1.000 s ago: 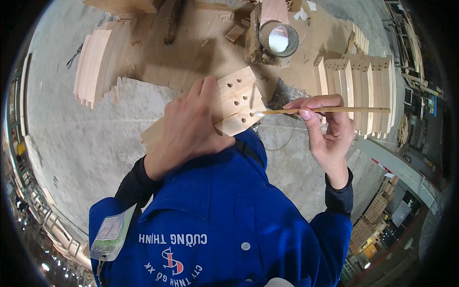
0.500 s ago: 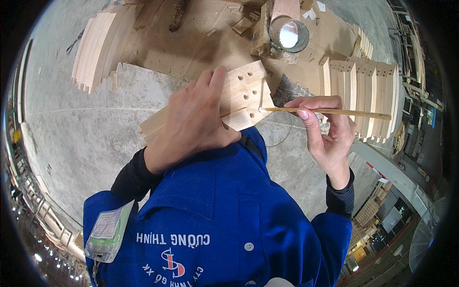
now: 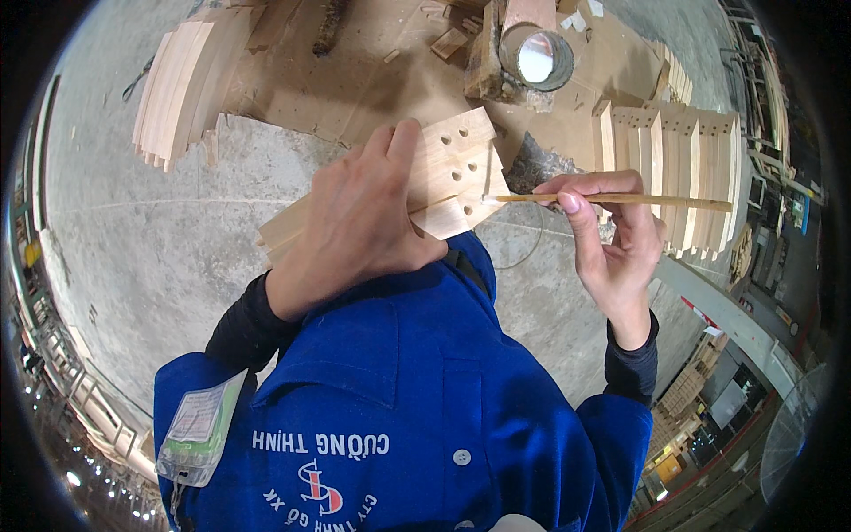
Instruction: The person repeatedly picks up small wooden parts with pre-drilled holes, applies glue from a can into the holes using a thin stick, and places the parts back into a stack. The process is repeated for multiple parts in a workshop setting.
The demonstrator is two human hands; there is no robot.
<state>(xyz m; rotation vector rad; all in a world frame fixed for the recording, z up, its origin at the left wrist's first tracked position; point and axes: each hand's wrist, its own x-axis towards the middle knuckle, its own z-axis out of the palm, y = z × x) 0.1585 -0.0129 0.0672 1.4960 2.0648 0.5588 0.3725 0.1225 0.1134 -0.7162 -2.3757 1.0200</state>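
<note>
My left hand (image 3: 359, 204) is closed around several pale wooden pieces (image 3: 456, 160) held side by side, their drilled ends turned toward the right. Round holes show in pairs on those end faces. In my right hand (image 3: 616, 230) a thin wooden stick (image 3: 683, 202) is pinched between thumb and fingers, roughly level. Its white-coated left tip meets the end face close to a hole in the nearer pieces. Part of the wooden pieces is hidden under my left hand.
A round container of white liquid (image 3: 536, 60) stands beyond my hands beside a wooden block (image 3: 484, 66). Cardboard (image 3: 381, 93) covers part of the concrete floor. Stacks of wooden pieces stand at the far left (image 3: 182, 84) and at the right (image 3: 674, 142).
The stick and my right hand have shifted slightly, the stick tip a little farther away and to the right. My left hand and the wooden pieces stay nearly in place.
</note>
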